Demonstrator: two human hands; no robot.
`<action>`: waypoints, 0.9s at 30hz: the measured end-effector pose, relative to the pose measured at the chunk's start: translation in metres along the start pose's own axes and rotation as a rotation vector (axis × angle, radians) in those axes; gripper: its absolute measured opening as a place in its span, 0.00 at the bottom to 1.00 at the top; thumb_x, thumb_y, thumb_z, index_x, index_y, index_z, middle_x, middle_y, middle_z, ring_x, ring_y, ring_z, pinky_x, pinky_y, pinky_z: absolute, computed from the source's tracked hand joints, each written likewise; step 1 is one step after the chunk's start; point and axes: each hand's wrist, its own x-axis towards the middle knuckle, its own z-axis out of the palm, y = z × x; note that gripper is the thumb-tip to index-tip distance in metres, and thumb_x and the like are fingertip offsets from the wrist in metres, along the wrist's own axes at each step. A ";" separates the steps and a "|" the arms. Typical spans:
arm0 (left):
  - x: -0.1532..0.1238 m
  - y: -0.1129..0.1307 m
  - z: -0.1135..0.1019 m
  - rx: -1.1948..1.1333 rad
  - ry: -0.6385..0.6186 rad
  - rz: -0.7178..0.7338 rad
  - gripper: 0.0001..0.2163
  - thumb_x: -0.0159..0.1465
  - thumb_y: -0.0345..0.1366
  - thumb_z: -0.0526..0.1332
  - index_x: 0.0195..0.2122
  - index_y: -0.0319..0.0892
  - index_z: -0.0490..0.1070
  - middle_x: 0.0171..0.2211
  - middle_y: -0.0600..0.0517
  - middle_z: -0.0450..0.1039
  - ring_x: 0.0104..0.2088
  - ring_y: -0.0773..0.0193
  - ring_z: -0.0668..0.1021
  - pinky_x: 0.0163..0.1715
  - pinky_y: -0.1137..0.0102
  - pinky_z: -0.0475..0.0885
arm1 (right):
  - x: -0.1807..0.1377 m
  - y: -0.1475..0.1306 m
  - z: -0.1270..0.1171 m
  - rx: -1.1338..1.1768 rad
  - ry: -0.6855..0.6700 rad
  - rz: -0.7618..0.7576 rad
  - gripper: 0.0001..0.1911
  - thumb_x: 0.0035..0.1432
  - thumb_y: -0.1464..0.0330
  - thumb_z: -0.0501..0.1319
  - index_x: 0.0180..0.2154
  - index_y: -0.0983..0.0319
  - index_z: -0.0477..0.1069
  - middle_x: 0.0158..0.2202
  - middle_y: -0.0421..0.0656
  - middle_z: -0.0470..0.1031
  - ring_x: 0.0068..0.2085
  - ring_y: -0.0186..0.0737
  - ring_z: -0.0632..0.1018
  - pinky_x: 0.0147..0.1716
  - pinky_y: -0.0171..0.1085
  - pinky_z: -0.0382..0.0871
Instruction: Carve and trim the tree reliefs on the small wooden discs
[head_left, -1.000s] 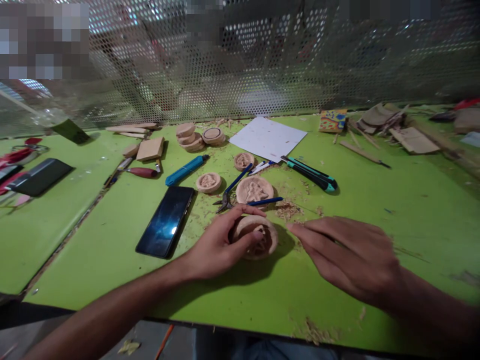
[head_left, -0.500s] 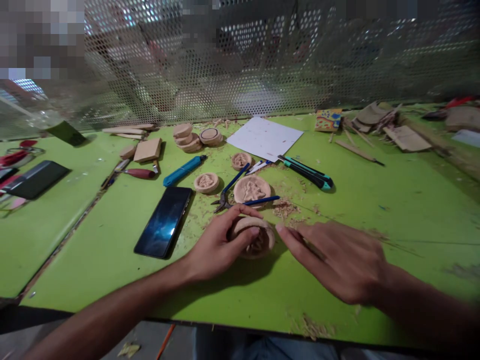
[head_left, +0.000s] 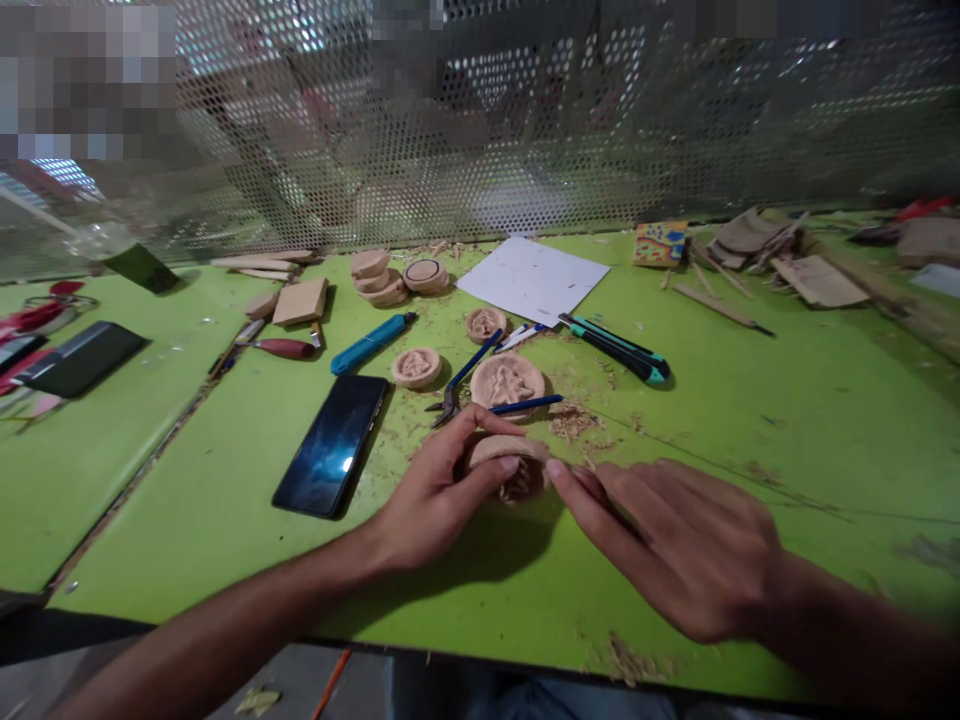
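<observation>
My left hand (head_left: 442, 485) grips a round carved wooden disc (head_left: 525, 478), fingers behind its rim and thumb over the front. The disc is tilted, with a raised design inside its rim. My right hand (head_left: 675, 530) is closed around a slim hand tool, mostly hidden by the fingers; its index fingertip meets the disc's right edge. Just beyond lies a larger carved disc (head_left: 508, 385), with blue-handled pliers (head_left: 457, 382) beside it, one handle across its front. Two smaller carved discs, one at the left (head_left: 416, 367) and one behind (head_left: 485, 322), lie near the pliers.
A phone (head_left: 330, 445) lies left of my left hand. Behind are a blue tool (head_left: 371, 343), a black-and-green box cutter (head_left: 619, 350), white paper (head_left: 534, 280) and stacked wooden rounds (head_left: 379, 285). Wood shavings (head_left: 574, 422) are scattered about. A perforated screen (head_left: 480, 150) borders the table's back.
The held disc has tipped more steeply, so less of its carved face shows. My right hand has shifted slightly downward, its fingertip now at the disc's edge.
</observation>
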 end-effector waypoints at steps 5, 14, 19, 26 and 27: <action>-0.006 0.002 0.004 -0.010 -0.029 0.001 0.10 0.75 0.40 0.59 0.53 0.45 0.68 0.47 0.50 0.77 0.47 0.60 0.79 0.48 0.65 0.74 | -0.002 -0.003 -0.001 -0.005 0.024 0.013 0.19 0.69 0.78 0.56 0.58 0.80 0.71 0.38 0.55 0.74 0.34 0.47 0.77 0.29 0.43 0.67; -0.007 -0.002 0.003 0.026 0.005 0.022 0.08 0.75 0.36 0.57 0.53 0.45 0.69 0.46 0.52 0.75 0.47 0.63 0.76 0.49 0.68 0.71 | -0.001 -0.001 0.000 -0.049 -0.028 -0.020 0.19 0.69 0.76 0.61 0.58 0.80 0.71 0.37 0.52 0.74 0.34 0.46 0.76 0.29 0.42 0.66; -0.006 -0.003 0.005 0.011 -0.019 0.015 0.08 0.75 0.36 0.54 0.51 0.43 0.70 0.49 0.49 0.77 0.49 0.59 0.78 0.50 0.64 0.71 | 0.000 0.002 0.002 -0.030 -0.028 -0.034 0.18 0.70 0.77 0.60 0.58 0.79 0.71 0.37 0.52 0.73 0.34 0.46 0.76 0.29 0.42 0.65; -0.005 -0.005 0.004 0.031 -0.016 0.024 0.08 0.75 0.37 0.55 0.52 0.44 0.70 0.50 0.48 0.76 0.51 0.58 0.77 0.54 0.61 0.71 | 0.001 0.000 -0.001 -0.060 -0.030 -0.042 0.19 0.68 0.77 0.62 0.58 0.81 0.70 0.38 0.54 0.73 0.34 0.48 0.75 0.28 0.43 0.65; -0.006 -0.005 0.005 0.031 -0.015 0.026 0.09 0.75 0.38 0.55 0.52 0.44 0.70 0.50 0.48 0.76 0.51 0.57 0.77 0.54 0.60 0.71 | 0.001 -0.001 -0.001 -0.066 -0.028 -0.040 0.19 0.68 0.77 0.62 0.57 0.82 0.70 0.38 0.54 0.73 0.34 0.48 0.75 0.29 0.43 0.65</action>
